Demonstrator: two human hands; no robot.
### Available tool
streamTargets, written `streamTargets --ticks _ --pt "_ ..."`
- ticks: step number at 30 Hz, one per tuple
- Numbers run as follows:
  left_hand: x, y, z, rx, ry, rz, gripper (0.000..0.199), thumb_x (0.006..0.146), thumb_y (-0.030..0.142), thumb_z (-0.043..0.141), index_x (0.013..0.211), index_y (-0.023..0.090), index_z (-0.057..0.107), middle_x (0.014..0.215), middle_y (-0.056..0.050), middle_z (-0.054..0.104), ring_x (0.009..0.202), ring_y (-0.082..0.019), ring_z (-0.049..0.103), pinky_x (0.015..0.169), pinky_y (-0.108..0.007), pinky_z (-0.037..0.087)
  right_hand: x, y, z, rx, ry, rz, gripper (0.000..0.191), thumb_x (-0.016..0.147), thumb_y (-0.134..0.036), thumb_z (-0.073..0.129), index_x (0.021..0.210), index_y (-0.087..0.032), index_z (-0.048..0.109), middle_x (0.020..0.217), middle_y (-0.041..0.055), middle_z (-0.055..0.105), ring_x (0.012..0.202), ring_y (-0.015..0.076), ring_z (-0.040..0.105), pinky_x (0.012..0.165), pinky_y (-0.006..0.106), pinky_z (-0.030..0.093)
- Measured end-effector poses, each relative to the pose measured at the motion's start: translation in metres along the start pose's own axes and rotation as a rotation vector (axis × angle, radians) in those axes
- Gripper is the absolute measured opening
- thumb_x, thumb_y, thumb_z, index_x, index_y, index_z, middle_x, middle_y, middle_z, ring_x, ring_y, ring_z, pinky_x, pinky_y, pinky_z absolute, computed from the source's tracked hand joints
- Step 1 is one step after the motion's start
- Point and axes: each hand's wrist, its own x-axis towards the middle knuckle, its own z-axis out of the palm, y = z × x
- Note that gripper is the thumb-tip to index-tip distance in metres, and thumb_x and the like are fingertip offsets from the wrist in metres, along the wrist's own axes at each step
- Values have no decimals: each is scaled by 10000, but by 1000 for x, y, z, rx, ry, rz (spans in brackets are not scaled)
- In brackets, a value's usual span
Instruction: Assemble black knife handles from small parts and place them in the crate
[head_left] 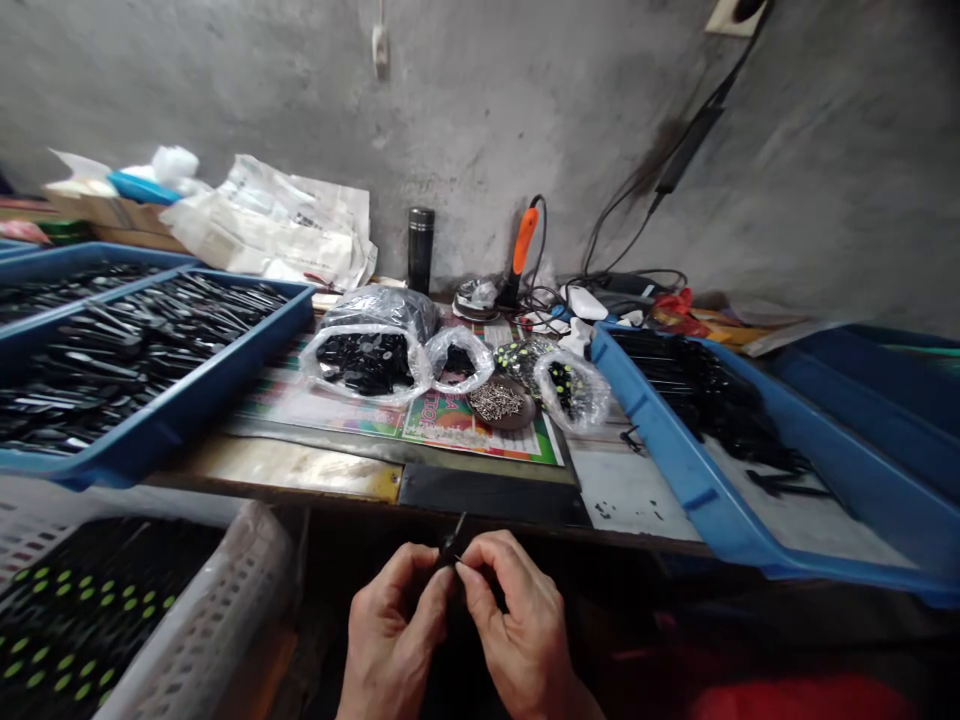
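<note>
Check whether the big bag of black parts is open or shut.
Open: the big bag gapes wide, with black parts visible inside.

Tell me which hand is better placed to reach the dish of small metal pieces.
Probably the right hand: the dish of metal pieces lies almost straight ahead of it. The left hand sits farther to the side and pinches a small black part.

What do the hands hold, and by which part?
The left hand pinches a small black piece by its near end; whether the right hand grips anything cannot be told.
</note>
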Motion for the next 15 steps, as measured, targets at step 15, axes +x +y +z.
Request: streamTargets --ticks 15 --pt "1 -3 2 159 102 276 151 839 332 676 842 189 724 712 -9 648 601 -129 573 576 -180 487 -2 -4 4 -2 25 76 152 927 -131 506 802 -195 563 714 -23 577 609 92 586 582 165 460"
